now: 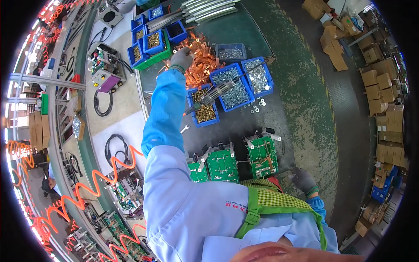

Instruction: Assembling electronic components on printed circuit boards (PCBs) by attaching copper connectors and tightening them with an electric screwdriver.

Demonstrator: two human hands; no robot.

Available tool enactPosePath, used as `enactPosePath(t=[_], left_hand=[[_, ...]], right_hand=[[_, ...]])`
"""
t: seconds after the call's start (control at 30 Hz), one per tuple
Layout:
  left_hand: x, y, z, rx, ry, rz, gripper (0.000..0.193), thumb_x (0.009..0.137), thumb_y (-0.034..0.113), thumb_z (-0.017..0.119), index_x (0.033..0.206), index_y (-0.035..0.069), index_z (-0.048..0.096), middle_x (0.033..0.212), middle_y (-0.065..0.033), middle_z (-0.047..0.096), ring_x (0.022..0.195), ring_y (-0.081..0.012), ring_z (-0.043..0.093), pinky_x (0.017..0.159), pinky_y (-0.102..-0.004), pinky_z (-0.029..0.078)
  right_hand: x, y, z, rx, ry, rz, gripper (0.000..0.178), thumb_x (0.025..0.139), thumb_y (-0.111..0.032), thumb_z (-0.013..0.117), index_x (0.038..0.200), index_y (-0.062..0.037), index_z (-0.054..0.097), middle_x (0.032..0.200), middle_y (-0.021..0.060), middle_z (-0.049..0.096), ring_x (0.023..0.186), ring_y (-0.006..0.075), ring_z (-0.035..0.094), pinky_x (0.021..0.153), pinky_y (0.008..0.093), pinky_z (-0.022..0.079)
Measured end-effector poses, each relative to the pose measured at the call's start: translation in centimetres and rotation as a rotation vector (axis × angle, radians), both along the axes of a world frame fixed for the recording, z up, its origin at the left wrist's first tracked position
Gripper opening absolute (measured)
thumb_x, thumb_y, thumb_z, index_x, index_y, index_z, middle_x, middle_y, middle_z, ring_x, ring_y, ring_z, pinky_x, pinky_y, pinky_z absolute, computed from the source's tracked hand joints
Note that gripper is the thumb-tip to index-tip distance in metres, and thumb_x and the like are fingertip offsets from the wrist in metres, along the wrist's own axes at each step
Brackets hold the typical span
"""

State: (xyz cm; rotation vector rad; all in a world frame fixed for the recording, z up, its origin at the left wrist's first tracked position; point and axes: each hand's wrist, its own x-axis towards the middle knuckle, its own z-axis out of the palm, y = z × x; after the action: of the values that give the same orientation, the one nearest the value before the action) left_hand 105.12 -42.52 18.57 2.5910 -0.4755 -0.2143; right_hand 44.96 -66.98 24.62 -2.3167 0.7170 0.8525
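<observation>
My left hand (181, 59), in a grey glove, reaches to the edge of a pile of bent copper strips (205, 63). Its fingers look curled in; what they hold is hidden. Low at the right, beside my apron, my gloved right hand (304, 180) has its fingers drawn together around something thin that I cannot make out. Several green circuit boards (221, 165) with metal brackets stand in front of my chest, another board (263, 158) being nearest the right hand. A power screwdriver (214, 94) lies across the blue bins.
Blue bins hold brass screws (205, 114), silver hardware (232, 91) and washers (260, 79). Stacked small bins (152, 41) stand far left, metal strips (207, 9) at the back. A small wrench (185, 129) lies on the table. Orange coiled hoses (94, 183) hang at left.
</observation>
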Motion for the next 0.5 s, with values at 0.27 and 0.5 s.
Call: enactPosePath(t=[0.27, 0.5], left_hand=[[-8.5, -0.8, 5.3, -0.883, 0.546, -0.186, 0.027, 0.084, 0.015, 0.061, 0.105, -0.002, 0.056, 0.093, -0.0087, 0.064, 0.082, -0.0146, 0.06, 0.073, -0.0257, 0.049], [-25.6, -1.5, 11.7, -0.911, 1.13, -0.368, 0.019, 0.084, 0.019, 0.061, 0.094, 0.003, 0.059, 0.076, -0.0047, 0.061, 0.069, -0.012, 0.059, 0.065, -0.0266, 0.048]], right_hand=[[3.1, 1.0, 2.7, -0.007, -0.269, 0.146, 0.039, 0.082, -0.036, 0.058, 0.106, -0.0061, 0.06, 0.096, 0.0185, 0.062, 0.086, 0.0366, 0.059, 0.074, 0.0413, 0.047], [11.4, 6.1, 7.4, 0.651, -0.807, -0.272, 0.04, 0.085, -0.018, 0.059, 0.121, -0.0013, 0.05, 0.108, 0.0116, 0.059, 0.098, 0.0168, 0.056, 0.083, 0.0312, 0.045]])
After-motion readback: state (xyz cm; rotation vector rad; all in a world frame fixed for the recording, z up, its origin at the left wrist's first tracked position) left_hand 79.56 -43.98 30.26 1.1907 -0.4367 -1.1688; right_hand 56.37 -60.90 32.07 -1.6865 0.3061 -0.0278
